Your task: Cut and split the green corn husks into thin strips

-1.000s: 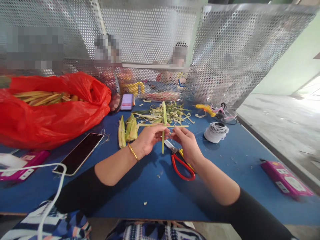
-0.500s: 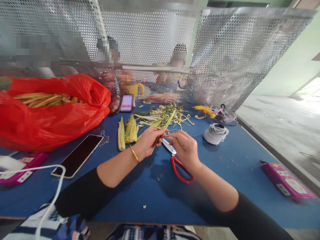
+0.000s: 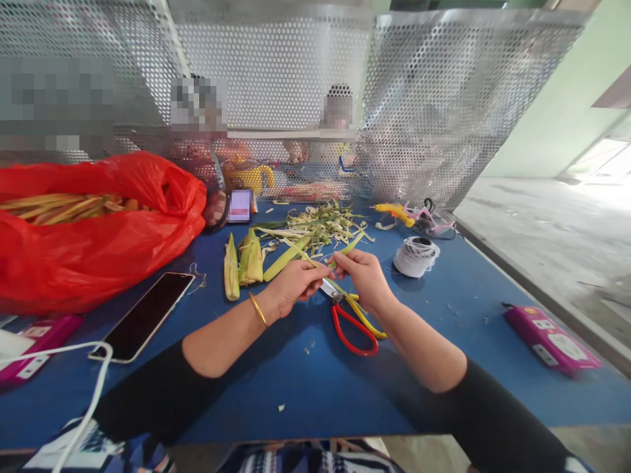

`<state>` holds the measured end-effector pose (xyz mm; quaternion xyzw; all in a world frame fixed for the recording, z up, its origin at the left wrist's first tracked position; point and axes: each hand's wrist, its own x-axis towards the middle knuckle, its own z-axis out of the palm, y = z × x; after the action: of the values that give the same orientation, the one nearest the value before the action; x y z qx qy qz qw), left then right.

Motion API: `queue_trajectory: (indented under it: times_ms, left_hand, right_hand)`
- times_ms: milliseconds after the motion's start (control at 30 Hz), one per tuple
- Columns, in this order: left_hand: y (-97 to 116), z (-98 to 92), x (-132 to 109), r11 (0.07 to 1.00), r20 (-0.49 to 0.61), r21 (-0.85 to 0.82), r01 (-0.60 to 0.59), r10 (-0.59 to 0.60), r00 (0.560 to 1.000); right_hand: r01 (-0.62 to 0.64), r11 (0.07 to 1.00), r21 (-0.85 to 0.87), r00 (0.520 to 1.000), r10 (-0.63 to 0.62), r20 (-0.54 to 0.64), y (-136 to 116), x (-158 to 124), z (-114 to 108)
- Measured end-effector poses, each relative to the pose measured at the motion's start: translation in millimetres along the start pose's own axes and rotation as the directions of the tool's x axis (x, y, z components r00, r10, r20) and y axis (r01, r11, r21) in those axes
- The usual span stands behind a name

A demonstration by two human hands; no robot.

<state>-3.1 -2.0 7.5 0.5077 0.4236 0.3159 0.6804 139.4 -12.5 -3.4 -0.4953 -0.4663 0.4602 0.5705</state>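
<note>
The left hand and the right hand meet nearly fingertip to fingertip over the middle of the table, thumbs and fingers pinched. The right hand grips a green strip that sticks up from its fingertips, slanting away to the right. The left hand pinches a thin pale strip, which slants away to the left; where the two strips meet is hidden by the fingers, so whether they are joined there I cannot tell. A gold bracelet circles the left wrist.

Just below the fingertips lie scissors, one handle red and the other yellow, their blades partly covered by the hands. A broad green leaf lies on the table just beyond the left hand, and behind it spreads a pile of scraps. Left of the leaf are two husk pieces, side by side.

Farther left come a dark phone, lying flat, and a big red bag with dry husks in it. On the right stand a spool of white thread, a yellow glue gun behind it and, well apart, a purple box. A metal mesh screen closes off the far side
</note>
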Motion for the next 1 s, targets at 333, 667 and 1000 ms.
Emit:
queue_trajectory:
  times_ms: [333, 667, 1000]
  left_hand:
    - [-0.5, -3.0, 5.4, 0.962, -0.134, -0.264, -0.077, 0.043, 0.990]
    - [-16.9, 0.8, 11.6, 0.940, -0.043, -0.231, -0.252, 0.249, 0.968]
    - [-1.3, -23.6, 16.0, 0.932, 0.113, -0.358, -0.048, 0.094, 0.989]
  right_hand:
    - [0.360, 0.772, -0.523, 0.812, -0.536, -0.232, -7.1, 3.0, -15.7]
    - [0.158, 0.936, -0.314, 0.987, -0.160, 0.020, 16.0, -0.3, 0.1]
    - [0.266, 0.909, -0.320, 0.963, -0.262, 0.057, 5.6, 0.2, -5.6]
